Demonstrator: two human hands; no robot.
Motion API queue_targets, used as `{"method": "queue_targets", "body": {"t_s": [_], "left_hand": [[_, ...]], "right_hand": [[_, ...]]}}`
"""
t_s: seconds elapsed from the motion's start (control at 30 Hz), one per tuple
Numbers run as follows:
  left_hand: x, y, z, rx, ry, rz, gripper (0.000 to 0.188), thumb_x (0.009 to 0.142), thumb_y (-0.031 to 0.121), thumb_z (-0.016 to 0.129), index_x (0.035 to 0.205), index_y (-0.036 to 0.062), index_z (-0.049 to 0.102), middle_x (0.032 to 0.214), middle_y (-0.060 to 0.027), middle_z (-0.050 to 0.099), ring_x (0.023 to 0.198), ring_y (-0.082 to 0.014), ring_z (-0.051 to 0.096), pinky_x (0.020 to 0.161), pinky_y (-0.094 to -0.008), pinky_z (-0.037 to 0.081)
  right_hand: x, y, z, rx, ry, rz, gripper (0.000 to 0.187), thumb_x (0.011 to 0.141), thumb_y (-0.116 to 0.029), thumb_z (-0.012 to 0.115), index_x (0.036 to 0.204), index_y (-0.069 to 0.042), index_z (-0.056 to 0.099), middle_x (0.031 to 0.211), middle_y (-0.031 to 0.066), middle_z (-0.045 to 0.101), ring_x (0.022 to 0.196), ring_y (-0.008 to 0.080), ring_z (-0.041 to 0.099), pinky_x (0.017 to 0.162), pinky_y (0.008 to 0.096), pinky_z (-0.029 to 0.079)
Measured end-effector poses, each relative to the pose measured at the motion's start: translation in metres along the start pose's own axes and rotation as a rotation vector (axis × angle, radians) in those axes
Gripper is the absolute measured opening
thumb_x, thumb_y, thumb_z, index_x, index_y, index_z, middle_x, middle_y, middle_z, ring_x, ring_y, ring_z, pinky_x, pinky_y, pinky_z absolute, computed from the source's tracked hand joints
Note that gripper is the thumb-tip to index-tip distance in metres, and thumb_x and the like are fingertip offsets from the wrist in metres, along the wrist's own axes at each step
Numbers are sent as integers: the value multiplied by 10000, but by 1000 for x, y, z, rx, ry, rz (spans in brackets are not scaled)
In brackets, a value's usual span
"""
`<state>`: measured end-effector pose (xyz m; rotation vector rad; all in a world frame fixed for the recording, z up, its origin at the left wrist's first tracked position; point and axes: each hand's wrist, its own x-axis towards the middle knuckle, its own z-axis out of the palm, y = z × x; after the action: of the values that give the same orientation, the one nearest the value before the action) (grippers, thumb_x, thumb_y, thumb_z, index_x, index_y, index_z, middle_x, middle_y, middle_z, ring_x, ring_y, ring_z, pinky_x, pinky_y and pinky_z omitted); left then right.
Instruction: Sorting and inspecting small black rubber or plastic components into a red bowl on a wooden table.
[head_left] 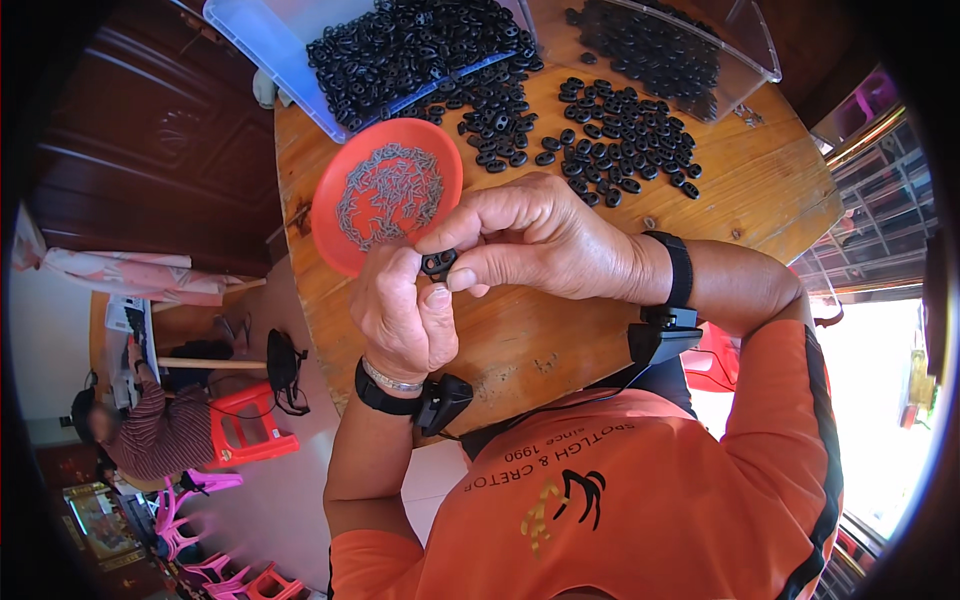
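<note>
A small black oval plastic piece with two holes (438, 262) is pinched between both hands near the table's middle. My left hand (400, 315) is closed on its near side, thumb upright. My right hand (535, 240) reaches across from the right, with thumb and forefinger closed at the piece. Just beyond my left hand stands an orange-red plastic bowl (330, 215) with many small grey metal pins or screws (395, 190) in it. Whether a pin sits in the held piece is hidden by my fingers.
On the wooden table (745, 205) lie loose black pieces (630, 145). A blue-tinted bin (270, 45) and a clear bin (755, 60) at the far side hold more. Off to the left, another person (160, 425) sits near a red stool (245, 430).
</note>
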<state>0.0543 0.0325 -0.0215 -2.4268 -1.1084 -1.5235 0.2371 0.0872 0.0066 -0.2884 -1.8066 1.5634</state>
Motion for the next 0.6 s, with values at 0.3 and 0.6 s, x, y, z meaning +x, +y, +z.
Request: {"method": "queue_targets", "body": {"t_s": [0.3,0.6], "left_hand": [[-12,6,-9,-45,69,-36,279,953,221,450,1085,-24,449,765,-158,551,610,-285,549,536,-387,444],[-8,20,-11,-108,106,-16,240,937,150,451,1084,-39,433,784,-147,562,615,-250,554,543,-361,451]], "right_hand": [[-4,9,31,79,104,-177,223,859,-17,641,1081,9,629,908,71,672,790,92,645,704,224,530],[-6,-5,38,-34,87,-216,216,875,-12,617,1089,15,618,889,68,672,788,96,652,708,226,535]]}}
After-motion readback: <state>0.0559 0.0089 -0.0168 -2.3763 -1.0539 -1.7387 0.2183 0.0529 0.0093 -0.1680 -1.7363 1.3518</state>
